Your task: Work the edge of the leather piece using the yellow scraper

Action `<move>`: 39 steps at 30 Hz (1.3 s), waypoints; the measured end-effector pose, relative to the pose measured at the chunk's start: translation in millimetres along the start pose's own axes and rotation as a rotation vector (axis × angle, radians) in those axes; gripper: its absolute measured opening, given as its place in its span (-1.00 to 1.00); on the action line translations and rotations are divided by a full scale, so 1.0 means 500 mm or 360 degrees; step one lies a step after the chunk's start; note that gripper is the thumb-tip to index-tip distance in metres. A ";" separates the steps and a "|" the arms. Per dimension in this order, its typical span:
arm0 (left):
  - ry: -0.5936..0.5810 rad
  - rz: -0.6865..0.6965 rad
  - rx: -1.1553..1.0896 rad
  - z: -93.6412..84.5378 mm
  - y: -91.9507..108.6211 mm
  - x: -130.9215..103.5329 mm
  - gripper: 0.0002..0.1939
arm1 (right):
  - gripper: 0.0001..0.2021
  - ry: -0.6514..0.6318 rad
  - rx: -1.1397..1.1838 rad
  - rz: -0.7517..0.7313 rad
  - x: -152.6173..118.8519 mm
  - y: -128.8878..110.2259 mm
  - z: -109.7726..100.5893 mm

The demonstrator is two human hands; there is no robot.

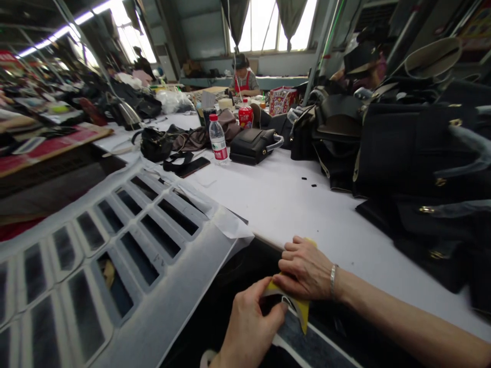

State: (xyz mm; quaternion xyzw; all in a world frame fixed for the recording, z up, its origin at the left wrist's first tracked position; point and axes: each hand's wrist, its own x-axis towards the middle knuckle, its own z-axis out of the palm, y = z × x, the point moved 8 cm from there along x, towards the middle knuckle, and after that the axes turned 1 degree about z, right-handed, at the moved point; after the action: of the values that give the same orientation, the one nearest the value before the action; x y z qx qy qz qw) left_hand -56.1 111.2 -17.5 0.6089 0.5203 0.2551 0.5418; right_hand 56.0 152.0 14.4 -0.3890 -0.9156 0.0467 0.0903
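Observation:
Near the bottom centre, my left hand [251,322] pinches a pale edge by a yellow piece [302,313], thumb and fingers bent around it. My right hand [305,268], with a bracelet at the wrist, is closed over the upper part of the same yellow piece. Both hands nearly touch. Below them runs a dark strip with white edges [310,343], over black material. What lies under my right palm is hidden.
A grey slotted plastic rack [153,251] fills the left. On the white table [264,204] stand a water bottle [218,140], a red can [245,116] and a black bag [251,145]. Black bags [418,148] pile up at right. A person [245,79] sits far back.

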 end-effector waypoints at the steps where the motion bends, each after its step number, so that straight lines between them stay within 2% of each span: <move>1: 0.0009 0.0022 0.0047 -0.002 0.005 -0.001 -0.77 | -0.56 0.0005 0.0005 -0.0022 0.002 -0.001 0.000; 4: 0.0029 0.0079 0.0136 -0.006 0.012 -0.005 -0.84 | -0.55 0.0008 0.0018 -0.0062 0.006 -0.003 0.002; 11: -0.0049 0.0087 0.0229 -0.001 0.011 -0.015 -0.86 | -0.57 -0.0011 0.0006 -0.0102 0.014 -0.013 0.006; 22: -0.0170 0.0130 0.0384 0.004 0.007 -0.019 -0.72 | -0.53 -0.0032 -0.0073 -0.0097 0.009 -0.029 0.014; 29: -0.0229 0.0127 0.0481 0.013 -0.005 -0.018 -0.58 | -0.49 -0.0111 -0.0080 -0.0001 0.001 -0.025 0.025; 34: -0.0327 0.0221 0.0550 0.021 -0.025 -0.009 -0.50 | -0.50 -0.0194 -0.0132 0.0122 -0.012 -0.024 0.030; 39: -0.0421 0.0331 0.0631 0.032 -0.037 -0.002 -0.53 | -0.51 -0.0250 -0.0160 0.0250 -0.031 -0.027 0.035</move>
State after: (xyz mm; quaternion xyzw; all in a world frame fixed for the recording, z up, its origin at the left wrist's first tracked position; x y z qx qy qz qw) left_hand -49.0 101.5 -39.2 0.7815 0.4193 0.1205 0.4460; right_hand 53.5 131.3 -2.4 -0.4586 -0.8878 0.0380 -0.0052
